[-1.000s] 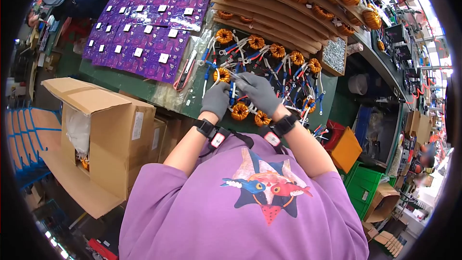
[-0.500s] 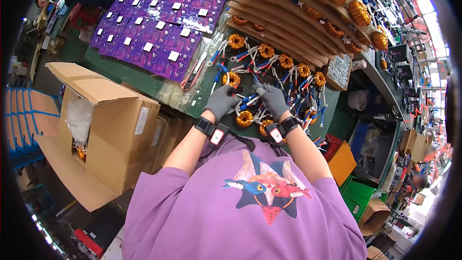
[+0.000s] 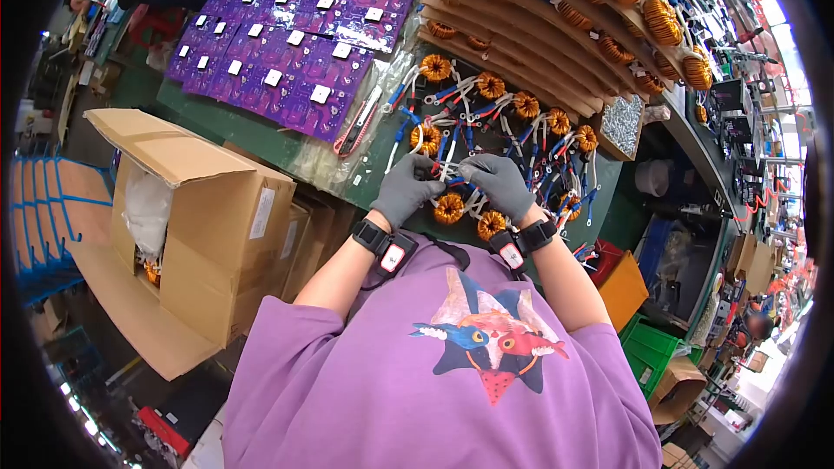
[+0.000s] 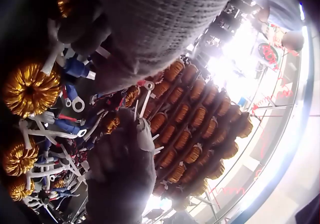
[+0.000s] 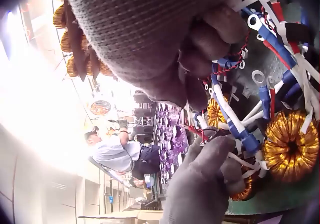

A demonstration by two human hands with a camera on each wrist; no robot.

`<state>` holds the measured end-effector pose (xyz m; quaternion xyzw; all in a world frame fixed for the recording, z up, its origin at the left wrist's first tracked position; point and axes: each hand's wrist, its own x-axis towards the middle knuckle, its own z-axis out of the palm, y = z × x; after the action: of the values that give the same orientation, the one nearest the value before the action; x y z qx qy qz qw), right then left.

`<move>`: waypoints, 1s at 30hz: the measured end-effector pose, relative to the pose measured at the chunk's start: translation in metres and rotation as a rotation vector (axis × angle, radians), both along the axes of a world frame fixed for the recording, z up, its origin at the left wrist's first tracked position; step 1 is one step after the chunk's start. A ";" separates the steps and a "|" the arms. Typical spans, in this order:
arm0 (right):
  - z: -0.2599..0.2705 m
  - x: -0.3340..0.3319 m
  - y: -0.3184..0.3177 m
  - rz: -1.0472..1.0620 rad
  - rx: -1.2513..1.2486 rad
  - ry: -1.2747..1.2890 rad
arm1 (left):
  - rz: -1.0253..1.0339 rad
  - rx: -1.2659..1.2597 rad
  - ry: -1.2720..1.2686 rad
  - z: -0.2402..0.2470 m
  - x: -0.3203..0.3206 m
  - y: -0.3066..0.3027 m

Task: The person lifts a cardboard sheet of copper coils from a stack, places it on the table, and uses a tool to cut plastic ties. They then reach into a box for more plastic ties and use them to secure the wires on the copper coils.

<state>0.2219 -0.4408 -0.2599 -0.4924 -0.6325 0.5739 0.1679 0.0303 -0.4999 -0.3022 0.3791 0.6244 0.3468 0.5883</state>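
Observation:
Both hands wear grey knitted gloves and meet over the coils. My left hand (image 3: 406, 191) pinches wire leads, with thin red twisted wire (image 5: 197, 131) at its fingertips in the right wrist view. Close on its right, my right hand (image 3: 501, 184) has its fingertips together. Thin white strips that look like cable ties (image 4: 145, 104) stick out from the right hand in the left wrist view. Copper-wound ring coils (image 3: 448, 208) lie around the hands, with white leads, blue sleeves and ring terminals (image 5: 258, 76). The fingers hide part of the wires.
Purple circuit boards (image 3: 287, 52) cover the table's left side. A red-and-white cutter (image 3: 354, 133) lies beside them. Cardboard layers with coils (image 3: 539, 43) rise behind, next to a box of screws (image 3: 622, 124). An open carton (image 3: 208, 234) stands left; a green crate (image 3: 647, 349) stands right.
The hands were close together, then drew apart with the right hand moving right. Now their fingertips meet again over the wires. The head view has shifted slightly.

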 end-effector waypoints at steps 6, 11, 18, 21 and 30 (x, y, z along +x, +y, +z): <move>0.011 -0.008 -0.005 0.018 0.116 -0.149 | -0.009 0.157 0.379 -0.003 0.009 0.001; 0.013 -0.021 -0.002 0.087 0.179 -0.357 | -0.033 0.130 0.397 0.001 0.012 0.003; -0.010 -0.028 0.015 0.156 0.040 -0.361 | -0.111 0.117 0.281 0.011 0.005 0.002; -0.002 -0.018 0.016 0.093 0.017 -0.253 | -0.024 0.200 0.201 -0.005 0.000 -0.005; 0.007 -0.031 0.017 0.244 0.088 -0.419 | -0.057 0.254 0.402 0.000 0.008 -0.001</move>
<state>0.1913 -0.4239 -0.2534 -0.5129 -0.7325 0.4473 -0.0162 0.0383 -0.5012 -0.3017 0.5290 0.6695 0.3232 0.4093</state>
